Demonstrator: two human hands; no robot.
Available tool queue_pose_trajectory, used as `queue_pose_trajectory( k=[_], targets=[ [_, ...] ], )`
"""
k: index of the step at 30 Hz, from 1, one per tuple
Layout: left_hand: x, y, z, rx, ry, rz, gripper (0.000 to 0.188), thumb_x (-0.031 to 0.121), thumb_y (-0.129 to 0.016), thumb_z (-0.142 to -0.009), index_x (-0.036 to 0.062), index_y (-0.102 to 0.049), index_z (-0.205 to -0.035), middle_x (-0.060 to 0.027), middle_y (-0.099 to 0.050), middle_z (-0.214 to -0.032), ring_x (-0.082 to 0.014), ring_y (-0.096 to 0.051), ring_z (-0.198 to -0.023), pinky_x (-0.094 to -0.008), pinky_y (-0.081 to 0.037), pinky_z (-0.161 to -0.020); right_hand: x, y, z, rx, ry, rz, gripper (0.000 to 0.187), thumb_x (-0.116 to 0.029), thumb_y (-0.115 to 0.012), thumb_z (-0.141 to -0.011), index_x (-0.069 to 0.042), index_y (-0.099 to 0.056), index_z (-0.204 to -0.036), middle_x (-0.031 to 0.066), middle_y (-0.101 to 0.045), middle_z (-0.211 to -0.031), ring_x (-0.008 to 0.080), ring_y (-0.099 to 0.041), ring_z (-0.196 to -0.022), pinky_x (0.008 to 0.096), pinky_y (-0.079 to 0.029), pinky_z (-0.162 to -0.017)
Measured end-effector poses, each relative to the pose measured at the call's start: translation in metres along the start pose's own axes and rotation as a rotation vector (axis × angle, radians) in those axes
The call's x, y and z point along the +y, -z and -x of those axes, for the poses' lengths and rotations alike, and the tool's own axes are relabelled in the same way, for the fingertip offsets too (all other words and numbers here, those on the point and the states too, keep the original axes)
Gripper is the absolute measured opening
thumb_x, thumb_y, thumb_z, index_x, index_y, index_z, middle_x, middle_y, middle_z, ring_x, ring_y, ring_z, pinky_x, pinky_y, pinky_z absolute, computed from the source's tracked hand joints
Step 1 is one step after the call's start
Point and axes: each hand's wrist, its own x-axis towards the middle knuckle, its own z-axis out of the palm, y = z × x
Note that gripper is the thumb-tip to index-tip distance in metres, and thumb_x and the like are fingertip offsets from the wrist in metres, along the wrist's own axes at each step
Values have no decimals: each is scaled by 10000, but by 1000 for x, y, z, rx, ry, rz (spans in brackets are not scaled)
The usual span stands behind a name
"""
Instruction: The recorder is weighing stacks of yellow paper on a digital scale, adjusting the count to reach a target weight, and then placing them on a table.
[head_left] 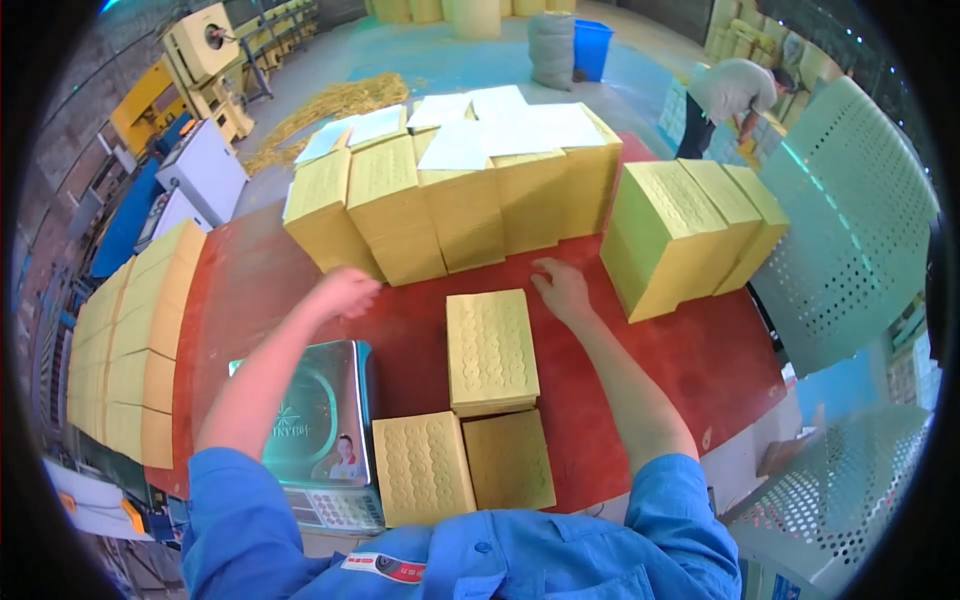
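Observation:
My left hand (350, 292) hovers in front of the back row of tall stacks of yellow embossed paper (395, 220); its fingers are blurred, and nothing shows in it. My right hand (562, 288) is open and bare, its fingers apart, between that row and the stacks at the right. A single stack of yellow paper (492, 345) with rows of stamped coin shapes stands on the red table between my forearms. Closer to me are another embossed paper stack (423, 467) and a plainer, darker yellow stack (510, 462).
A weighing scale (312, 415) sits left of the near stacks on the red table (245, 275). White sheets (500, 125) cover the back row. More yellow stacks stand right (690, 230) and left (130, 340). Perforated metal panels (840, 230) border the right side; a person (725, 95) bends beyond.

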Motion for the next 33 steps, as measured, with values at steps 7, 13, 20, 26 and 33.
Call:
queue_pose_trajectory(
  k=[7, 13, 20, 26, 33],
  targets=[
    [-4, -42, -72, 163, -297, 77, 298, 296, -601, -912, 26, -720, -956, -90, -717, -860, -157, -663, -718, -296, -536, -641, -60, -31, -65, -501, 148, -447, 269, -190, -583, -972, -86, -674, -1203, 90, -705, -1117, 185, -634, -1048, 327, -481, -922],
    [1, -40, -78, 218, -305, 89, 246, 230, -604, -909, 19, -731, -905, -77, -714, -801, -143, -659, -705, -292, -534, -667, -60, -61, -93, -527, -35, -600, 268, -167, -566, -967, -72, -673, -1194, 96, -704, -1093, 196, -631, -1058, 332, -484, -930],
    [25, -72, -37, 172, -456, -111, 416, 369, -641, -901, 20, -674, -1125, -167, -683, -1130, -274, -643, -1017, -393, -496, -893, -53, -45, -67, -390, 36, -266, 400, -177, -640, -912, -23, -594, -1278, 151, -642, -1243, 251, -611, -1132, 351, -465, -976],
    [9, -12, 144, 333, -622, -232, 359, 292, -655, -866, 28, -682, -1109, -154, -707, -1025, -270, -683, -915, -367, -530, -827, -156, 62, 42, -113, 105, -554, 235, -48, -531, -965, 67, -614, -1152, 114, -652, -1067, 170, -612, -1011, 289, -467, -919],
    [-239, 147, 292, 972, -22, -252, 277, 295, -634, -869, 69, -721, -1004, -110, -724, -931, -229, -694, -872, -332, -528, -801, -311, 53, 221, -467, 162, -559, 186, -56, -518, -876, 20, -669, -954, 86, -674, -879, 172, -611, -882, 300, -456, -858]
  ],
)
